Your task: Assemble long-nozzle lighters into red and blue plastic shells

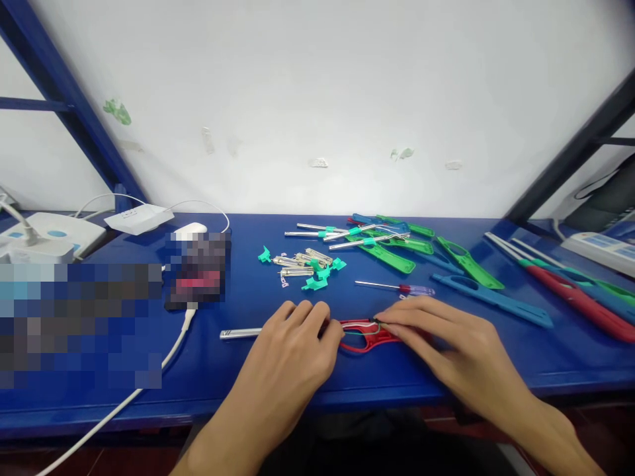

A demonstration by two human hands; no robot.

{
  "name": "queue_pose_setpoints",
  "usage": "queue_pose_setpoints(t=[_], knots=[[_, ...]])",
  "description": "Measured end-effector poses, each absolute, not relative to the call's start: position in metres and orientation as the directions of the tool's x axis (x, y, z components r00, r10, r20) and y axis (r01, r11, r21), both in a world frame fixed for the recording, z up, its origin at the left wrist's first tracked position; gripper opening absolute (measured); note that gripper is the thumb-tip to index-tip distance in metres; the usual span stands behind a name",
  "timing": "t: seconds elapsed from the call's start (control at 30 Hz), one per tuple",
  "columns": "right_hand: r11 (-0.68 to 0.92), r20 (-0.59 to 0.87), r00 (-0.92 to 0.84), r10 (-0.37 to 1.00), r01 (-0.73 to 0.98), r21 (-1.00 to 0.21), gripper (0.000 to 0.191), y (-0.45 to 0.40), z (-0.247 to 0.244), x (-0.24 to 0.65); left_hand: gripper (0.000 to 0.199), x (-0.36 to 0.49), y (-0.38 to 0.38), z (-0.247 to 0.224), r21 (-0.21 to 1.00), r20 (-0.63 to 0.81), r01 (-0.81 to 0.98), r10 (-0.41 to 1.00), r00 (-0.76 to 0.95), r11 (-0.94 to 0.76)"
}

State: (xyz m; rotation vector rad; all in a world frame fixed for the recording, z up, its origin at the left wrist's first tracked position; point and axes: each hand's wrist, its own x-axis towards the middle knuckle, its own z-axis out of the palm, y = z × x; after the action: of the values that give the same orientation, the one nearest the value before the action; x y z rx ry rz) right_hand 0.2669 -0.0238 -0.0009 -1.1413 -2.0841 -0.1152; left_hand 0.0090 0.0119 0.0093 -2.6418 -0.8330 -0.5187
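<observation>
A red lighter shell (368, 341), the long-necked stick kind, lies opened on the blue table with thin wires inside. Its silvery metal tube (240, 334) sticks out to the left. My left hand (296, 347) is closed over the neck where tube and shell meet, hiding that joint. At the handle end, my right hand (454, 337) pinches a small black part (376, 320) at the wires, fingertips close together. The right fingers cover the far end of the shell. Just behind this hand lies a screwdriver (417, 289) with a clear and red-purple handle.
Behind my hands lie teal plastic clips (317, 283), small metal-and-clear pieces (296, 270), tubes with teal collars (347, 244), and green (476, 268) and blue shell halves (496, 301). Whole-looking lighters (580, 297) rest right. A phone (198, 274) and white cable (169, 360) are left.
</observation>
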Motion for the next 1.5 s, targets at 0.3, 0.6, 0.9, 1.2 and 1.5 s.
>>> queue_pose_setpoints(t=[0.3, 0.6, 0.9, 1.2, 1.5], knots=[[0.576, 0.603, -0.322, 0.729, 0.765, -0.289, 0.022, -0.022, -0.003, 0.269, 0.032, 0.018, 0.011, 0.01, -0.203, 0.483, 0.62, 0.473, 0.736, -0.758], [0.555, 0.612, -0.296, 0.733, 0.781, -0.287, 0.026, -0.022, -0.008, 0.27, 0.03, 0.02, 0.012, 0.006, -0.231, 0.49, 0.619, 0.46, 0.741, -0.751], [0.542, 0.603, -0.312, 0.734, 0.804, -0.244, 0.026, -0.024, -0.01, 0.268, 0.028, 0.026, 0.014, 0.013, -0.287, 0.488, 0.598, 0.423, 0.763, -0.748], [0.569, 0.623, -0.314, 0.716, 0.78, -0.261, 0.026, -0.026, -0.005, 0.269, 0.039, 0.029, 0.013, 0.016, -0.297, 0.47, 0.6, 0.433, 0.769, -0.743], [0.604, 0.594, -0.332, 0.733, 0.719, -0.344, 0.029, -0.028, -0.002, 0.269, 0.034, 0.027, 0.015, 0.015, -0.272, 0.469, 0.596, 0.437, 0.768, -0.756]])
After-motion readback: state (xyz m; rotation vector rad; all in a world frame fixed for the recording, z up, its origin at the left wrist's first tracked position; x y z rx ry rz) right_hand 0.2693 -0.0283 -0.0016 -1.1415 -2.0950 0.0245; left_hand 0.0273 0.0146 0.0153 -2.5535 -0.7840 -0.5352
